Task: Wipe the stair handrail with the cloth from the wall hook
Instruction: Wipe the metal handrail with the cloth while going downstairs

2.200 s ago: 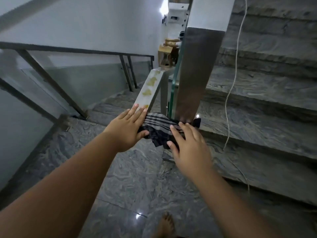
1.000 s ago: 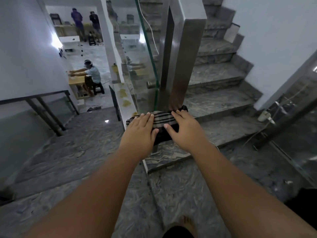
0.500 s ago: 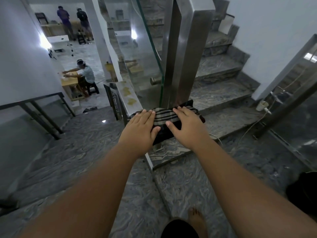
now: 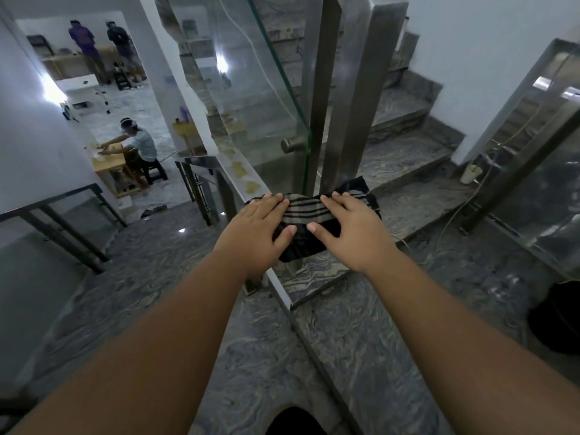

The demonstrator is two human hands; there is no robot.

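A dark cloth with grey stripes (image 4: 309, 216) lies draped over the top of the flat steel handrail (image 4: 241, 172) where it meets the tall steel post (image 4: 354, 98). My left hand (image 4: 255, 229) presses flat on the cloth's left end. My right hand (image 4: 351, 229) presses flat on its right part, fingers spread. The rail beyond the cloth carries yellowish stains (image 4: 240, 169) and runs away down the stairs. The rail under the cloth is hidden.
A glass panel (image 4: 251, 89) stands behind the rail. Marble steps (image 4: 405, 152) climb to the right, with a cable (image 4: 452, 221) and a small cup (image 4: 470, 174) on them. A second railing (image 4: 62, 215) is at left. People are in the room below (image 4: 138, 146).
The view has turned right and come closer to the post. Both hands stay flat on the cloth on the rail, now spread slightly further apart.
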